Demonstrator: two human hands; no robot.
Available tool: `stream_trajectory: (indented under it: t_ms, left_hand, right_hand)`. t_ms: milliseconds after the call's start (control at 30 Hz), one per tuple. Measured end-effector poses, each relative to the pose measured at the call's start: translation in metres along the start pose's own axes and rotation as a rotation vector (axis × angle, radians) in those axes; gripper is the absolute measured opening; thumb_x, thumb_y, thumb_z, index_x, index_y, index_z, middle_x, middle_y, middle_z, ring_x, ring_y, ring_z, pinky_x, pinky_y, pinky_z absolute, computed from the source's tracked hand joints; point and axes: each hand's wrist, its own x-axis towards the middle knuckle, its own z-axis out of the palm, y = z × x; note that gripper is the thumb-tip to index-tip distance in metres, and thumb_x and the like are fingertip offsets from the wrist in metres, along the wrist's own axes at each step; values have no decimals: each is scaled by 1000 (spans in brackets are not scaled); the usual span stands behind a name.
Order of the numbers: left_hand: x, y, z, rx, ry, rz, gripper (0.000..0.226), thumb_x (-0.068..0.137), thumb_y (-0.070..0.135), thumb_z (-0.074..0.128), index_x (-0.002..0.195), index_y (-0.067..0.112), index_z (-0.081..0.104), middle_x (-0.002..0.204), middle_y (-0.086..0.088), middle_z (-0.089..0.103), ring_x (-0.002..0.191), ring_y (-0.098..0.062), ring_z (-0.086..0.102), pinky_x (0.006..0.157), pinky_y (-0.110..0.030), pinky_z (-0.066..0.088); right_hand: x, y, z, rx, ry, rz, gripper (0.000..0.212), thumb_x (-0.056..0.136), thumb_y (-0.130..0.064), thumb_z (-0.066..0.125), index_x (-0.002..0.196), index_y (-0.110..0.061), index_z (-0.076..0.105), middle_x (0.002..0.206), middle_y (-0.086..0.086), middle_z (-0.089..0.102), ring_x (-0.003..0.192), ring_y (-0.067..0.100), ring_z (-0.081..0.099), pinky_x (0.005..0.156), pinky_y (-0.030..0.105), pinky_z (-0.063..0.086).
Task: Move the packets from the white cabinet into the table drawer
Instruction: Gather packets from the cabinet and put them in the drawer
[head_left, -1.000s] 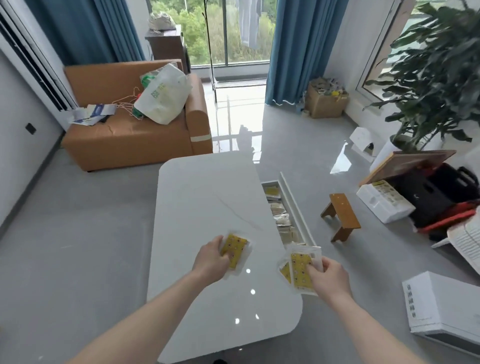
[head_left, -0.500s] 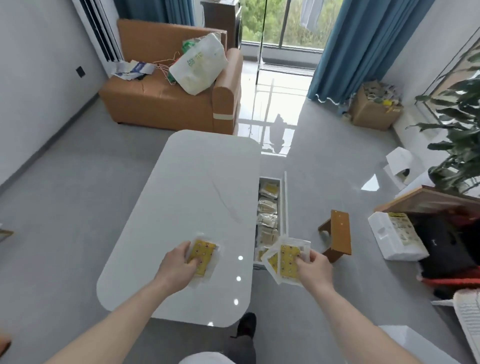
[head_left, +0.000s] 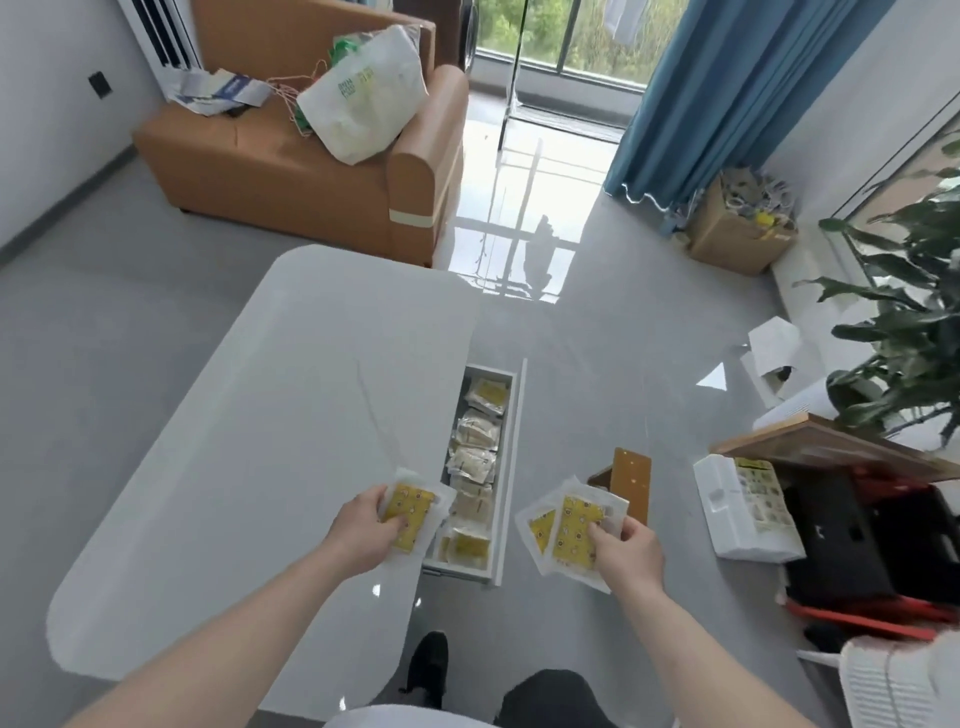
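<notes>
My left hand (head_left: 363, 530) grips one yellow packet (head_left: 413, 514) over the right edge of the white table (head_left: 249, 441), just left of the open drawer. My right hand (head_left: 626, 548) pinches two overlapping yellow packets (head_left: 569, 527) to the right of the drawer, above the floor. The table drawer (head_left: 506, 467) is pulled out from the table's right side and holds several pale and yellow packets (head_left: 475, 457) in a row. The white cabinet is not in view.
A small wooden stool (head_left: 628, 480) stands on the floor right of the drawer. Further right lie a white foam box (head_left: 727, 514), black and red items (head_left: 857, 551) and a potted plant (head_left: 914, 322). An orange sofa (head_left: 291, 150) with a bag stands beyond the table.
I have stepped closer to the table, so the drawer now lies between my hands. Both hands moved right toward it, still holding their packets.
</notes>
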Motion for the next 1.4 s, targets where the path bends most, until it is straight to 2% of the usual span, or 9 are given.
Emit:
stream_trajectory:
  t_ms: [200, 333, 533, 733, 900, 1033, 1167, 1267, 1400]
  left_hand:
    - [53, 44, 41, -21, -5, -77, 18, 95, 22, 67, 112, 26, 63, 107, 4, 69, 102, -19, 64, 82, -28, 47]
    - [80, 59, 70, -17, 24, -199, 24, 98, 26, 65, 120, 20, 61, 112, 1, 68, 102, -20, 62, 86, -31, 49]
    - [132, 72, 114, -2, -9, -295, 26, 100, 28, 62, 125, 22, 57, 115, 5, 63, 106, -18, 61, 89, -30, 49]
    - [223, 35, 170, 3, -64, -330, 29, 97, 34, 63, 125, 29, 58, 119, 9, 66, 108, -13, 63, 99, -36, 52]
    - [310, -16, 219, 108, -166, -313, 12, 101, 32, 56, 106, 23, 51, 103, 1, 64, 94, -19, 61, 85, -37, 52]
    - [362, -53, 260, 179, -216, -319, 29, 102, 38, 50, 124, 19, 48, 124, -7, 63, 112, -28, 60, 97, -44, 50]
    - [387, -81, 289, 205, -266, -348, 44, 104, 37, 49, 141, 14, 45, 137, -12, 59, 123, -32, 57, 102, -43, 47]
    - [390, -95, 302, 223, -277, -360, 34, 104, 34, 50, 131, 14, 48, 130, -14, 62, 117, -34, 59, 96, -43, 49]
    - [381, -93, 300, 208, -216, -309, 25, 103, 33, 54, 121, 17, 53, 128, -7, 59, 119, -29, 56, 102, -44, 46]
  right_hand:
    - [88, -22, -6, -34, -88, 29, 15, 95, -23, 71, 82, -27, 68, 91, -1, 74, 87, 20, 70, 86, 42, 60]
    - [148, -36, -5, -101, -205, 38, 3, 96, -25, 72, 94, -27, 71, 90, -7, 74, 89, 19, 72, 89, 44, 61]
    - [256, -43, 19, -164, -329, 53, 8, 96, -29, 71, 102, -23, 73, 96, -4, 76, 91, 18, 73, 89, 43, 61]
    - [361, -8, 78, -202, -375, 86, 9, 96, -28, 70, 101, -21, 74, 94, -3, 77, 90, 20, 73, 90, 45, 60]
    - [429, 32, 132, -147, -378, 80, 10, 97, -25, 70, 106, -22, 73, 96, -5, 76, 89, 15, 72, 73, 32, 55]
    - [464, 62, 160, -106, -349, 87, 8, 97, -25, 70, 104, -22, 74, 97, -6, 76, 90, 13, 70, 69, 27, 51]
    - [478, 84, 173, -107, -358, 77, 6, 96, -21, 71, 93, -26, 73, 94, -9, 75, 88, 10, 70, 74, 28, 50]
    - [480, 92, 177, -114, -374, 86, 11, 96, -20, 71, 89, -28, 72, 92, -10, 75, 87, 9, 70, 73, 27, 51]
    - [475, 92, 176, -113, -372, 95, 7, 97, -21, 71, 95, -27, 73, 94, -10, 75, 87, 7, 69, 70, 25, 50]
